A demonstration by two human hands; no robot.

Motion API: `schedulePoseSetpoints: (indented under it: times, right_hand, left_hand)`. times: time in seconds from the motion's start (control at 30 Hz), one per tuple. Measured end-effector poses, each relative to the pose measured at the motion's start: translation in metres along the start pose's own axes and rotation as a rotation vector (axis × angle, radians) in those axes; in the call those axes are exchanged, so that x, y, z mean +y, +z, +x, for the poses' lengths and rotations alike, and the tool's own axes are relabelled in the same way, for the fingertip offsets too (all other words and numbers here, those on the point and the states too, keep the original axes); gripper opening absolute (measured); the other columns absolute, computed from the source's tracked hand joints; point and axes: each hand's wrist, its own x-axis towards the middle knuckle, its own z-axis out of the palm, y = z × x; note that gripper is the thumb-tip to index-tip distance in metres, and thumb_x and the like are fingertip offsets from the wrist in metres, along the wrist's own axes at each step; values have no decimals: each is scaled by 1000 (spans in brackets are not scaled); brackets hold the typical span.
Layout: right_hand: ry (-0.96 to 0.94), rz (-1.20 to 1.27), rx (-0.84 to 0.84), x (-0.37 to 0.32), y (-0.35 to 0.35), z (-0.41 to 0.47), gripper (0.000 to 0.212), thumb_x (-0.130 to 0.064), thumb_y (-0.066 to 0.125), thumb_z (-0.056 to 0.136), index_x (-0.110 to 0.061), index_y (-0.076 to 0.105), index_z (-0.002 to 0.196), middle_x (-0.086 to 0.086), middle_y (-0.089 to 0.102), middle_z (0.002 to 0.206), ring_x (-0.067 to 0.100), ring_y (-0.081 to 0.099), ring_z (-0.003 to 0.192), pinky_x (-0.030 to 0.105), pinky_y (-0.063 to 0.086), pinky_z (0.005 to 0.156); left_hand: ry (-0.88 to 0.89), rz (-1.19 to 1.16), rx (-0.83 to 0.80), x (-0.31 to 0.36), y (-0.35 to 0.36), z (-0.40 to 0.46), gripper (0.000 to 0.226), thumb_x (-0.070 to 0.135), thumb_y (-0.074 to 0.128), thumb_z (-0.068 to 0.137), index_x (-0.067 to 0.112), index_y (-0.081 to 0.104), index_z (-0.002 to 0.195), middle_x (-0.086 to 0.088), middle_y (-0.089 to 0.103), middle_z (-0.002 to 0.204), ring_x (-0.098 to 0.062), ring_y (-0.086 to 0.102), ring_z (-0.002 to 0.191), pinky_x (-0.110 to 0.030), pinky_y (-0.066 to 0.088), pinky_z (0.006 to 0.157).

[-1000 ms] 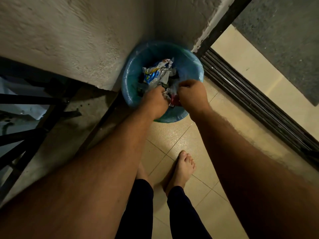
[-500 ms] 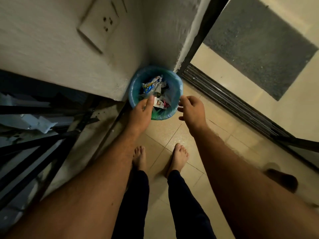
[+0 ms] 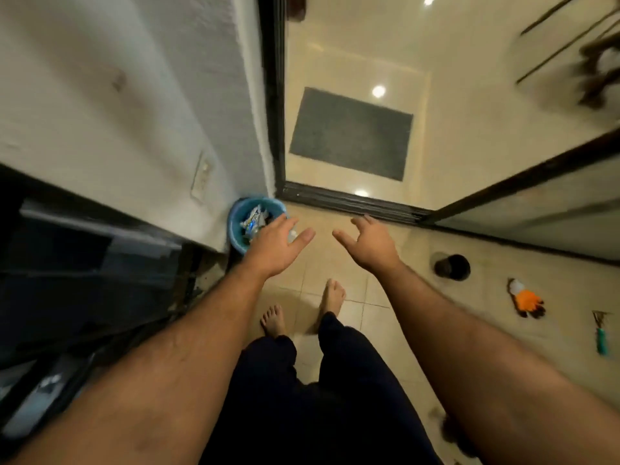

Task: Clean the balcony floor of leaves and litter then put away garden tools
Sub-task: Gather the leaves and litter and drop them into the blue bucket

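Head view. My left hand reaches forward palm down, fingers straight and spread, holding nothing; it hangs over the near rim of the blue bin. My right hand is raised just right of the bin, well apart from it, fingers loosely curved and parted, thumb out, also holding nothing. Both forearms are bare and run in from the bottom edge.

The bin is round, smooth blue plastic, set in the corner where the rough plastered wall meets the dark door frame. It holds crumpled litter, glossy wrappers in white and blue; any print on them is too blurred to read.

The floor is glossy beige tile with thin grout lines. Far right of the bin lie a dark round pot, then an orange glove with dark fingertips, then a small garden tool with a teal handle. Beyond the bin, past the ribbed door track, a grey rectangular mat lies on polished flooring.

My bare feet stand near the bin, below dark trousers.
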Motion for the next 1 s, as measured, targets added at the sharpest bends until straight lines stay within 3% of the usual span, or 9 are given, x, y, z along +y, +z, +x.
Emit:
schedulePoseSetpoints:
  times: [0.07,0.2,0.3,0.4,0.5,0.67,0.8,1.0]
  right_hand:
    - [54,-20,35,22,-16,-36,78,-73,45,89,-22,42,147,9,35,157,29,31,144,47,33,115]
    - [222,12,122,81,-33,-105,83,-74,48,86,-23,37,150,7,30,159,27,28,145,47,31,115]
    - [422,81,209,136,-36,-159,86,-78,46,84,-24,37,150,6,32,158,26,30,144,47,33,112]
    - [607,220,280,188,-38,-205,88,-79,47,83,-23,36,150,7,34,157,28,33,142,47,35,111]
    - [734,356,373,237,-37,-248,85,-74,53,83,-22,38,149,8,35,156,29,34,142,46,35,113]
    - [866,478,564,308,-30,-316,60,-53,61,90,-19,51,140,6,51,142,25,46,130,39,42,106]
    - [963,575,689,352,-30,-364,50,-43,62,91,-18,56,135,6,54,138,25,50,127,36,43,104]
    - [1078,804,848,408,-34,-402,42,-41,63,91,-20,61,128,6,60,131,23,56,118,34,48,97]
  left_hand:
    - [74,130,-56,21,0,-15,113,95,11,70,20,39,150,-8,35,158,-27,34,144,-51,31,116]
    - [248,369,-205,68,21,-36,93,82,21,85,21,29,155,-8,22,163,-26,21,150,-48,21,121]
    - [379,523,-311,112,51,-41,107,93,13,74,26,25,156,-6,17,165,-26,20,150,-51,23,120]
    - [521,619,-400,165,90,-48,105,93,16,75,28,23,157,-5,14,166,-25,17,151,-49,22,121]
    - [654,672,-460,222,136,-62,94,84,23,84,25,25,157,-5,15,166,-24,16,152,-45,18,122]
    - [865,698,-513,295,217,-96,78,69,32,94,21,31,155,-6,24,163,-22,23,149,-37,21,120]
    - [929,700,-556,342,275,-125,107,93,13,75,22,37,151,-6,30,160,-21,30,147,-42,26,120]
    - [996,718,-695,399,352,-159,94,79,18,81,19,40,149,-6,38,156,-21,34,144,-40,26,119]
